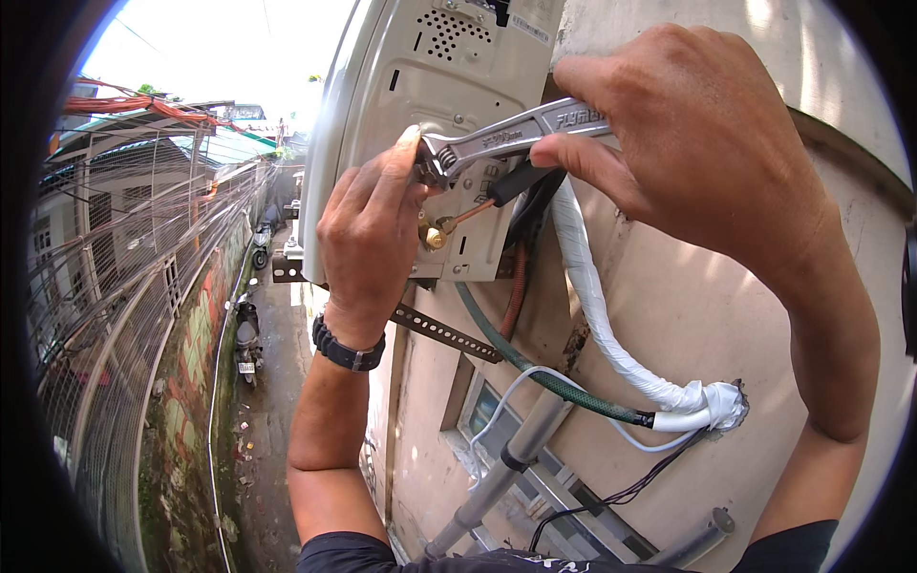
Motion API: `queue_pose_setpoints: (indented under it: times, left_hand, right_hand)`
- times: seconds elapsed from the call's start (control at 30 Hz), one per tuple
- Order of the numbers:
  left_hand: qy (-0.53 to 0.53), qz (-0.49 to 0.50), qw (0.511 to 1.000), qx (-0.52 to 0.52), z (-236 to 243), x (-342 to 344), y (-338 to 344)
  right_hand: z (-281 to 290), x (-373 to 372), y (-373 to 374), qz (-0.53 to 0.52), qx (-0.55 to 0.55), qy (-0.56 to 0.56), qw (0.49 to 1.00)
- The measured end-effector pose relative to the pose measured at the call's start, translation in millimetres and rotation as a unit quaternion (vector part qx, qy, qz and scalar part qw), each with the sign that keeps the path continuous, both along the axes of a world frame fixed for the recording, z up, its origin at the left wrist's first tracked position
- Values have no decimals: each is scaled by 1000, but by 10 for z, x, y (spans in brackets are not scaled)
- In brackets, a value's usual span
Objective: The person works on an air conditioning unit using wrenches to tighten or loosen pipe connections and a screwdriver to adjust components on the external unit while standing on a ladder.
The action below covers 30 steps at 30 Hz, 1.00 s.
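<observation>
My right hand (707,143) grips the handle of a silver adjustable wrench (521,132), thumb below and fingers above. The wrench head is up against the side of a beige outdoor air-conditioner unit (411,72), at its pipe valves. My left hand (373,224) closes around the wrench's jaw end, the index fingertip on top of it; what the jaws sit on is mostly hidden by these fingers. Just below is a brass valve fitting (437,237) with a thin copper pipe (473,212) running into black foam insulation (523,181). A black watch (349,346) is on my left wrist.
A white-wrapped pipe bundle (597,296) and a green braided hose (497,339) run to a hole in the beige wall (688,315). A perforated metal bracket (444,332) supports the unit. Below are a ladder (525,444), a narrow alley with parked motorbikes (248,334), and many overhead wires (143,277) at left.
</observation>
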State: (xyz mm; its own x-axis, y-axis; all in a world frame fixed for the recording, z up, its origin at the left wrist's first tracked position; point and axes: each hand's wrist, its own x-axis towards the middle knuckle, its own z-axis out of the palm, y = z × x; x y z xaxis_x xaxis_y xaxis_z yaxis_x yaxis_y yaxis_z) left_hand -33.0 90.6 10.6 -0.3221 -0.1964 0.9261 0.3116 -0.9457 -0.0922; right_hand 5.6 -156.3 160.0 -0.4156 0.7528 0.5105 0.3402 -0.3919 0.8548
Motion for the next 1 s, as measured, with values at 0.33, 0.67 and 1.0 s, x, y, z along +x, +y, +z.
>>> queue_pose_setpoints:
  times: [0.33,0.67,1.0]
  left_hand:
    - [-2,42,999,-33,-45,-113,35]
    - [14,42,998,-48,-53,23,16]
    - [17,39,999,-35,-73,17,37]
  right_hand:
    - [134,-497,617,-106,-205,9,973]
    - [28,-666,1115,-227,-174,94,954]
    - [-168,-627,882,-175,-134,123,968]
